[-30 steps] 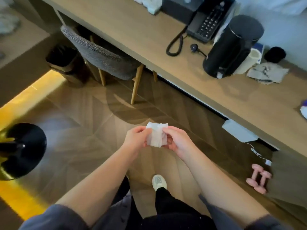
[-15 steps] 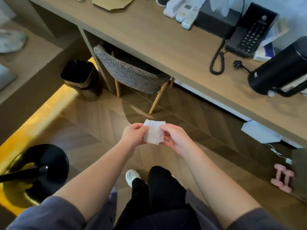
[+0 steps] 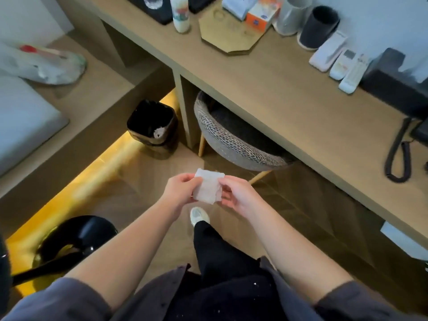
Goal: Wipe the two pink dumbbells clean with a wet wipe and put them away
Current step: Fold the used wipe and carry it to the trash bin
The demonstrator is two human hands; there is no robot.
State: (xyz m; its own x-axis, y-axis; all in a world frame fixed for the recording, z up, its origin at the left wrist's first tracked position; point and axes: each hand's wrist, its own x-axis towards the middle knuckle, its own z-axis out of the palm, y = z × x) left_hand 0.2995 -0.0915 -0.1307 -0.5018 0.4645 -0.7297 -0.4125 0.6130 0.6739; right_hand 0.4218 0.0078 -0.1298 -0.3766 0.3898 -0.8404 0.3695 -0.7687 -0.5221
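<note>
Pinching wet wipe (image 3: 208,188) between both hands: left hand (image 3: 179,191), right hand (image 3: 236,196); wipe upright, long axis vertical.

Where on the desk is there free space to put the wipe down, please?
The wipe can go on the bare front strip of the desk, from the octagonal board to the phone cord, in front of the remotes. The back edge is crowded with cups, boxes and a bottle.
</note>
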